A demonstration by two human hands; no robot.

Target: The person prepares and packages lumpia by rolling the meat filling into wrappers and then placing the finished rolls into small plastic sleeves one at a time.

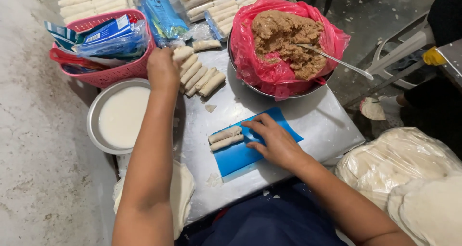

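My left hand [162,68] reaches to the far side of the metal table [317,121] and closes on a pale rolled wrap [183,52] at the top of a pile of rolls [202,78]. My right hand [273,141] rests flat on a blue plastic sheet [240,154], its fingertips touching two finished rolls [225,138] that lie side by side at the sheet's left edge. Behind it a metal bowl lined with a red bag [245,58] holds brown minced filling [288,39] with a spoon [337,61] stuck in.
A round metal pan of white liquid [122,116] sits at the left. A pink basket [110,73] holds blue packets. Trays of stacked rolls [211,3] line the back. Bagged round wrappers [394,164] lie at the right, more wrappers [182,193] at the near left.
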